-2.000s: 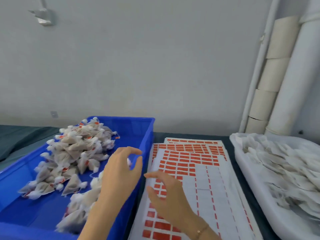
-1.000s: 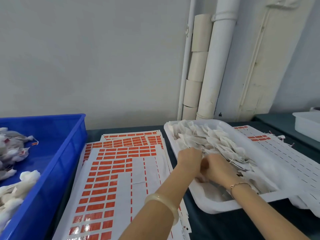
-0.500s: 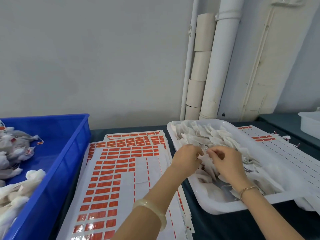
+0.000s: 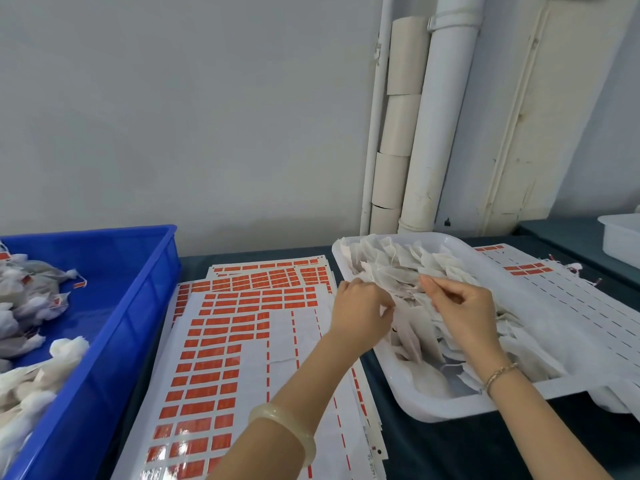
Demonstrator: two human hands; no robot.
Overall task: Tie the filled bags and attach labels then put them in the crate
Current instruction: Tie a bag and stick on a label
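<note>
Head view: thin, crumpled white bags [image 4: 398, 268] in tray [image 4: 433, 414]

A plain grey wall [image 4: 173, 116] rises behind the dark-covered table [image 4: 433, 452], with white pipes [image 4: 446, 133] in the corner.

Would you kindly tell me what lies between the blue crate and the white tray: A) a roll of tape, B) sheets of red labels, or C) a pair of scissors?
B: sheets of red labels lie flat between the blue crate and the white tray.
</note>
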